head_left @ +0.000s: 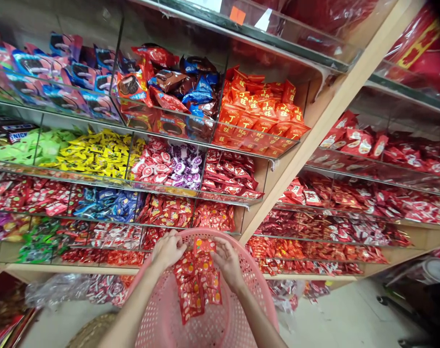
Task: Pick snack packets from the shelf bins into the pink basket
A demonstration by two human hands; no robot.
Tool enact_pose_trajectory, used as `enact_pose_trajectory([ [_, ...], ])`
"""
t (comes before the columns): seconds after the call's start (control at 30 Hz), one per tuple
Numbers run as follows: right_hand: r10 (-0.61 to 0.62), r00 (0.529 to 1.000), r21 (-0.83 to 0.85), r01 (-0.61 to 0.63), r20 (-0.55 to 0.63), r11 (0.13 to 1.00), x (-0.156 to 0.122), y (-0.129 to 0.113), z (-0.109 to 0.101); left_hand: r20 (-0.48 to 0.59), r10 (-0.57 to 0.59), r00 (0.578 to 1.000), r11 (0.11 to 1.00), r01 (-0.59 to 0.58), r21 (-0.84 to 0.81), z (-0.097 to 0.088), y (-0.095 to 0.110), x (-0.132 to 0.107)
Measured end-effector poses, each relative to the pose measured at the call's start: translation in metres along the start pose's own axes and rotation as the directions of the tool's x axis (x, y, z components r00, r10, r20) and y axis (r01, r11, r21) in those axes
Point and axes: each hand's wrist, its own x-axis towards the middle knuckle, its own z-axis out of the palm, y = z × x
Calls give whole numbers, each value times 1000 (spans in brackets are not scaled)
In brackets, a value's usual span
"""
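A pink perforated plastic basket (pixel 238 319) is held up in front of candy shelves. Inside it lies a pile of small red candy packets (pixel 196 285). My left hand (pixel 167 250) is at the basket's far rim, fingers curled on the top of the packet pile. My right hand (pixel 227 261) is just right of it, fingers closed on a red packet (pixel 204 245) held at the rim. Both forearms reach up from the bottom of the view.
Clear acrylic bins (pixel 162 128) on wooden shelves (pixel 314 130) hold blue, yellow, green, purple and red wrapped sweets. More red packets fill the shelves at right (pixel 368 203). Bagged goods (pixel 56 290) lie on the floor below left.
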Motion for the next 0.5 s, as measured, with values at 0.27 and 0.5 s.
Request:
enact_pose_trajectory([
  [0.27, 225, 971, 327, -185, -87, 927, 0, 11, -8, 22, -6, 1000, 1000, 6, 2, 1, 0, 2],
  [0.5, 456, 889, 523, -371, -38, 767, 2, 18, -10, 10, -7, 1000, 1000, 7, 6, 2, 0, 2],
])
